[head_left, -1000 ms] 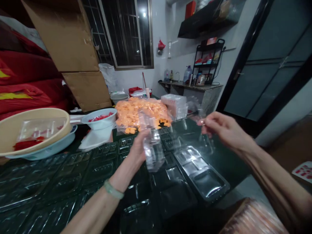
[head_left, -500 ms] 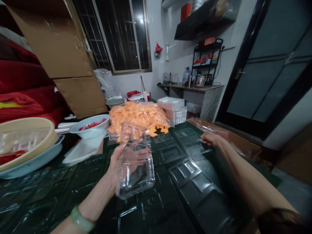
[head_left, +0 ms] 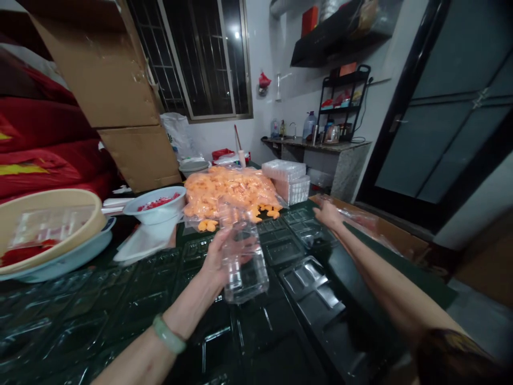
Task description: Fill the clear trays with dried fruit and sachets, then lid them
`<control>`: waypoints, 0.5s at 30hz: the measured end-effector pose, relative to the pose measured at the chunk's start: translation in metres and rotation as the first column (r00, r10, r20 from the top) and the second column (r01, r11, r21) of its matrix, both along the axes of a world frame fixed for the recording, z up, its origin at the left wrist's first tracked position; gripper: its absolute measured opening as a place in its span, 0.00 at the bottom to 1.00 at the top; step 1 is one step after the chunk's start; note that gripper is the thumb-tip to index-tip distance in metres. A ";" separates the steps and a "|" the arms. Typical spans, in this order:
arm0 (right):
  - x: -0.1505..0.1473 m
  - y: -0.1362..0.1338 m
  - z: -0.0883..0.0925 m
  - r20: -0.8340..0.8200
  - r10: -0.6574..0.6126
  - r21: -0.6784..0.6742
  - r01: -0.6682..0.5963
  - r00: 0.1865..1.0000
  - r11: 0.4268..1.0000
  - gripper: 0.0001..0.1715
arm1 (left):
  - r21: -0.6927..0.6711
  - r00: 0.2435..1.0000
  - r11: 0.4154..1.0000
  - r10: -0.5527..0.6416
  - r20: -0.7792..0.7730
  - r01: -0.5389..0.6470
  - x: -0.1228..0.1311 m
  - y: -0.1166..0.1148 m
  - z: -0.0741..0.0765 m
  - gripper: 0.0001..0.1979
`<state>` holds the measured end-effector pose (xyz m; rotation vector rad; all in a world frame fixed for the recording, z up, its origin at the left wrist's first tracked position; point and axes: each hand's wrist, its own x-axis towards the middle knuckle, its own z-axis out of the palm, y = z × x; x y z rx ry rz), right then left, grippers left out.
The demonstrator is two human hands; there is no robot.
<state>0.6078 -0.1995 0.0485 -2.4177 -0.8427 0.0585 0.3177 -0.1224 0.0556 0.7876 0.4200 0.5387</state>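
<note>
My left hand (head_left: 215, 255) grasps a clear tray (head_left: 247, 280), probably light, flexible, best rim-held; whether my right hand (head_left: 329, 216) grips, I can't tell.

A black rack (head_left: 340, 109) stands on the counter (head_left: 348, 170) between a barred window (head_left: 204, 59) and a dark-framed door (head_left: 444, 133).

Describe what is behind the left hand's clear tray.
Through the clear tray, part of the left hand and some orange pieces show; what lies behind the hand is covered.
</note>
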 end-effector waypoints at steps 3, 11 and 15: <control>-0.071 -0.011 0.021 -0.083 0.287 0.145 -0.274 0.954 0.951 0.17 | -0.007 0.997 0.999 0.039 0.063 -0.038 0.013 -0.021 0.002 0.22; -0.172 -0.044 0.045 -0.449 0.845 0.596 -0.608 0.290 0.525 0.22 | 0.040 0.952 0.998 -0.062 0.301 0.052 0.018 -0.062 0.006 0.20; -0.171 -0.049 0.049 -0.471 0.835 0.558 -0.638 0.283 0.531 0.20 | 0.074 0.957 0.989 -0.145 0.250 0.130 0.006 -0.065 0.008 0.27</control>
